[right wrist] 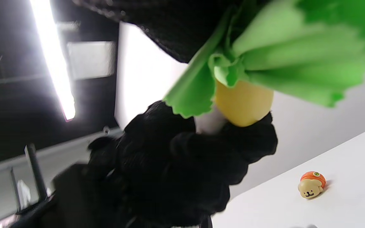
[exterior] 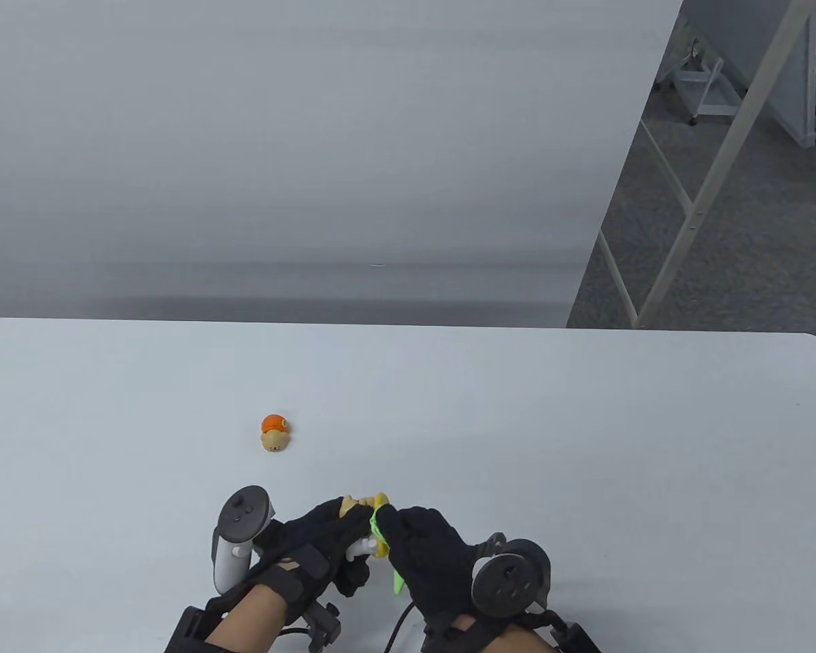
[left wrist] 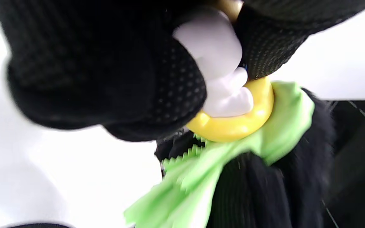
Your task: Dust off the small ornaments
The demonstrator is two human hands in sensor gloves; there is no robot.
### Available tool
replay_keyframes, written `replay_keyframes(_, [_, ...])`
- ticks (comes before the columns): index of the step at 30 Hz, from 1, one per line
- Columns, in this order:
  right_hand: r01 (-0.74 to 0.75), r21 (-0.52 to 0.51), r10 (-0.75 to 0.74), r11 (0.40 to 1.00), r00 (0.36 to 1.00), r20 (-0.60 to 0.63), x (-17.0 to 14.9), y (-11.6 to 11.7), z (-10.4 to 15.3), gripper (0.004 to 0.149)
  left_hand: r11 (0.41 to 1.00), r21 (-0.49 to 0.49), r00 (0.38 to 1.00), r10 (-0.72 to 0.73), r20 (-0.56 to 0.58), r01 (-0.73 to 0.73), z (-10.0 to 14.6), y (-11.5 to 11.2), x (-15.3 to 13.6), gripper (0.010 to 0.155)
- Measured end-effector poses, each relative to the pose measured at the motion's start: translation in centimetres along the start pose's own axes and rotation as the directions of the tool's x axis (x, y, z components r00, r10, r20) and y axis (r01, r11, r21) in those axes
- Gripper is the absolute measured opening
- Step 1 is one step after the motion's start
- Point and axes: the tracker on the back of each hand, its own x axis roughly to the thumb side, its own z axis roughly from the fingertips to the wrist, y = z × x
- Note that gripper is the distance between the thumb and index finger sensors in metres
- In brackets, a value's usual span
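Table view shows the left hand near the table's front edge, gripping a small yellow-and-white ornament between closed fingers. The right hand pinches a green cloth and presses it against the ornament's yellow base. A second ornament, orange-capped, lies on the table well apart, farther back and left.

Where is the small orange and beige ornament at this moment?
In the table view, the orange and beige ornament lies alone on the white table, left of centre, beyond the left hand and apart from both hands.
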Motion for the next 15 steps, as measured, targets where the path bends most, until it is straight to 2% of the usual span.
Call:
replay_keyframes(1, [-0.024, 0.023, 0.023, 0.999, 1.0, 0.014, 0.3, 0.3, 0.0, 0.046, 1.0, 0.018, 1.0, 0.016, -0.003, -0.016, 0.0, 0.2, -0.1, 0.071])
replay_keyframes(4, [-0.031, -0.003, 0.031, 1.0, 0.999, 0.015, 0.1, 0.4, -0.1, 0.046, 1.0, 0.002, 1.0, 0.015, 0.01, -0.015, -0.1, 0.2, -0.3, 0.071])
replay_keyframes(6, [-0.033, -0.035, 0.033, 0.999, 0.999, 0.015, 0.1, 0.1, -0.1, 0.046, 0.996, -0.058, 0.997, 0.069, 0.028, -0.067, -0.3, -0.1, -0.2, 0.071])
replay_keyframes(9, [-0.047, -0.098, 0.045, 0.994, 0.999, -0.025, -0.5, -0.9, -0.2, 0.046, 0.982, -0.185, 0.997, 0.056, 0.053, -0.045, -0.5, -1.2, 0.2, 0.071])
replay_keyframes(11, [0.011, -0.121, -0.021, 0.993, 0.996, -0.084, -1.5, -1.8, -0.1, 0.046, 0.962, -0.269, 0.996, 0.072, 0.059, -0.054, -0.7, -1.7, 0.5, 0.071])
replay_keyframes(13, [0.087, -0.128, -0.1, 0.988, 0.99, -0.1, -2.0, -2.1, 0.2, 0.045, 0.946, -0.324, 0.996, 0.05, 0.068, -0.025, -0.9, -1.7, 1.0, 0.071])
replay_keyframes(15, [0.066, -0.127, -0.079, 0.99, 0.992, -0.097, -1.7, -2.0, 0.2, 0.045, 0.946, -0.324, 0.997, 0.028, 0.079, -0.001, -0.9, -1.6, 1.1, 0.071])
